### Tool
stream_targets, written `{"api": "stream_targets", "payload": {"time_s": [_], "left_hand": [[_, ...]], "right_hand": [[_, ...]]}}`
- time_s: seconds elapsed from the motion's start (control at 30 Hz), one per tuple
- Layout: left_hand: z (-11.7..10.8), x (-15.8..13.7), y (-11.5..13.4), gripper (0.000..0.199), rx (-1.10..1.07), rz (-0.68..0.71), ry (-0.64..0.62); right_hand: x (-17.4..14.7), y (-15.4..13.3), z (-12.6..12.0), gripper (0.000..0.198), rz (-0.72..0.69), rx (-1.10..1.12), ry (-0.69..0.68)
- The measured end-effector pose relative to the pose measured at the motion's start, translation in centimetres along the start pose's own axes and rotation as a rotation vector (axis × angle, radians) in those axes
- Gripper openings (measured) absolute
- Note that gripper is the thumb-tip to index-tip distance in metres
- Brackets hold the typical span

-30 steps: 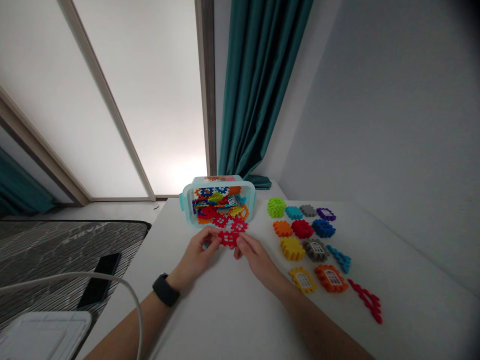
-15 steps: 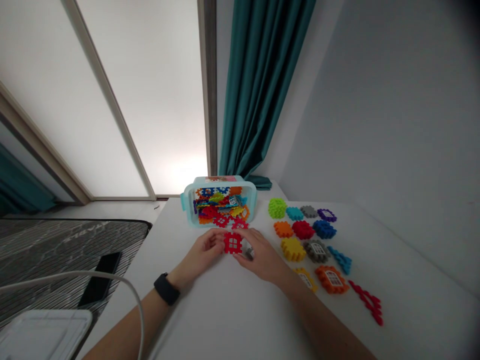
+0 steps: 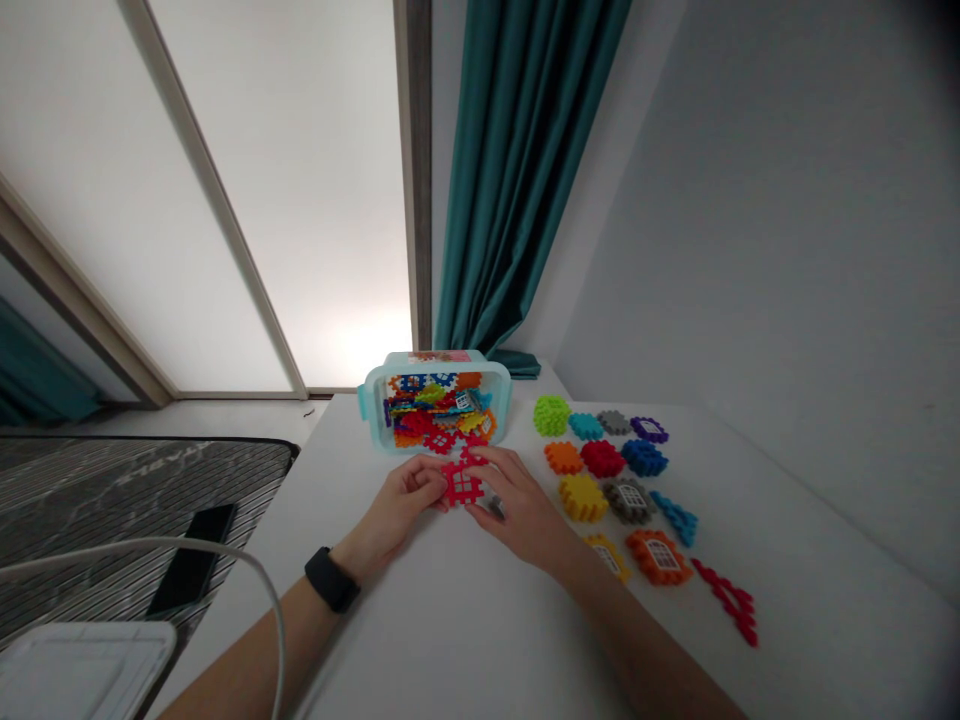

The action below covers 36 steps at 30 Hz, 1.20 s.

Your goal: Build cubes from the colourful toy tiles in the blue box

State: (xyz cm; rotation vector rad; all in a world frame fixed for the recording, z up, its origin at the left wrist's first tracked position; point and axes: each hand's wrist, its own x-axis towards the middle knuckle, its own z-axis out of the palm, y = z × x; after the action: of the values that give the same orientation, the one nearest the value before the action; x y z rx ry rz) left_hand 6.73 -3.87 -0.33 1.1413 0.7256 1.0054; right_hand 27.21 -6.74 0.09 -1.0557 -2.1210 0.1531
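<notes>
A: What sits far left of the toy box (image 3: 435, 408)?
B: A phone (image 3: 189, 560) on the mattress.
A: And just in front of the box?
B: On the worktop (image 3: 450, 620), the left hand (image 3: 396, 512) has its grip pinched on a red tile (image 3: 462, 484). The right hand (image 3: 517, 505) touches that tile's other side, fingers bent over it.
A: Right of the box?
B: Sorted tile stacks, among them a yellow stack (image 3: 583, 496).

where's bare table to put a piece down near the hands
Bare table lies between the forearms, below both hands, and left of the left hand. Crowded: the right hand borders the sorted piles; the box sits beyond.
</notes>
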Motion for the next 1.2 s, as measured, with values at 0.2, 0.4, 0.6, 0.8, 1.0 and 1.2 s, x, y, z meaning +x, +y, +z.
{"api": "stream_targets", "payload": {"time_s": [0.2,0.4,0.6,0.8,1.0,1.2], "left_hand": [[-0.2,-0.1,-0.2,0.042,0.020,-0.008,-0.084],[0.0,-0.8,-0.6,0.038,0.511,0.234,-0.150],[1.0,-1.0,-0.2,0.031,0.918,0.401,-0.253],[2.9,0.6,0.2,0.032,1.105,0.493,-0.318],[6.5,3.1,0.4,0.031,1.156,0.580,-0.364],[9.0,4.7,-0.4,0.030,1.167,0.602,-0.423]], "right_hand": [[0.0,0.2,-0.2,0.040,0.052,0.078,-0.013],[-0.9,1.4,-2.3,0.043,0.113,0.084,0.018],[-4.1,3.6,-5.6,0.043,0.173,-0.015,0.008],[-6.3,5.7,-8.5,0.043,0.283,-0.093,-0.007],[-7.8,10.4,-11.6,0.050,0.385,-0.149,0.070],[-8.8,15.0,-14.1,0.052,0.474,-0.189,0.074]]}}
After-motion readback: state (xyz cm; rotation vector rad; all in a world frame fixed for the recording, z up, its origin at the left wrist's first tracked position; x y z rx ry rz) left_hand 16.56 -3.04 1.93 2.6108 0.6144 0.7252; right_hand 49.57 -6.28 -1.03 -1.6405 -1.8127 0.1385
